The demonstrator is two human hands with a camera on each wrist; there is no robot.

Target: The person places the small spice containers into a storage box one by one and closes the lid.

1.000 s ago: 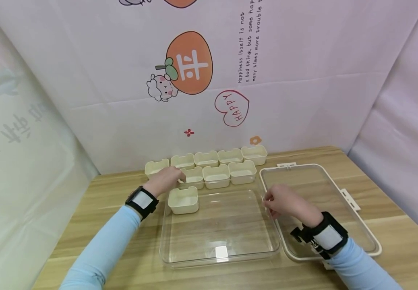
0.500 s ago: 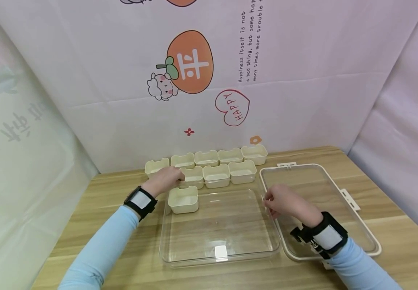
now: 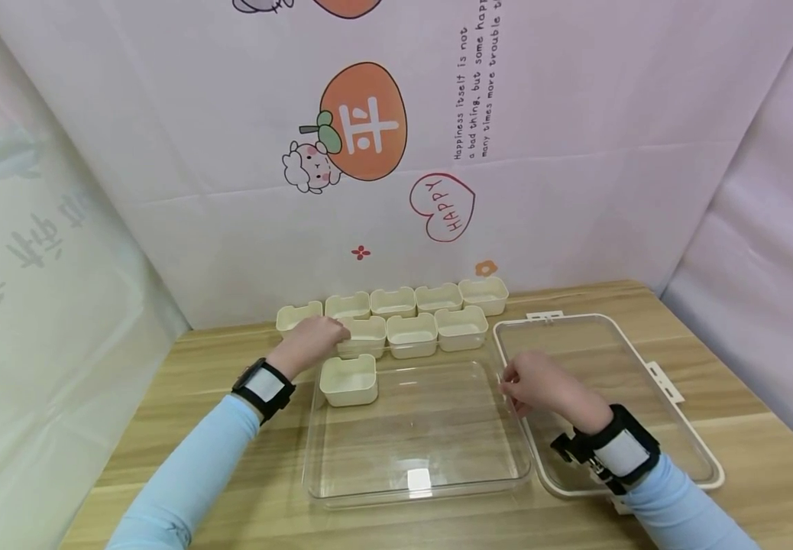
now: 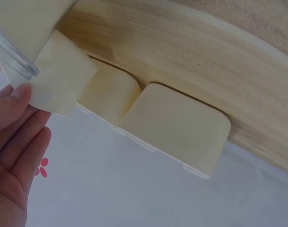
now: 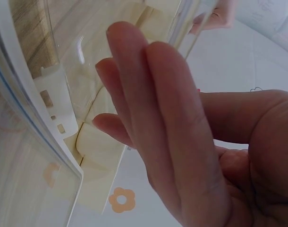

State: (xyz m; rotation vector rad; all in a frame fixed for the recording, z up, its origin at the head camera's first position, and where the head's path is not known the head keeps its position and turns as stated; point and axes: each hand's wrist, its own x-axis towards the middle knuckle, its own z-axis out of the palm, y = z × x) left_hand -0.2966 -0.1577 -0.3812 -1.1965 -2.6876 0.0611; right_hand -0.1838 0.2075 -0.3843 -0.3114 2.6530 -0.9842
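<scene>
My left hand (image 3: 310,344) pinches the near left wall of a small cream bin (image 3: 362,336) standing behind the clear plastic box (image 3: 410,435). In the left wrist view the thumb lies on this bin (image 4: 59,78), with fingers below it. Another cream bin (image 3: 349,388) sits upright in the box's back left corner. At the box's right wall is my right hand (image 3: 548,386); the right wrist view shows its fingers (image 5: 182,123) fairly straight with nothing between them. Whether they touch the wall cannot be told.
More cream bins (image 3: 412,336) stand in two rows along the back of the wooden table (image 3: 163,428). To the right of the box lies a clear lid with a white frame and clips (image 3: 665,380). A printed cloth (image 3: 245,252) rises behind the table.
Very little differs. The left wrist has shifted slightly left and the view has tilted a touch. Both hands stay at the same places, and the bins have not visibly moved.
</scene>
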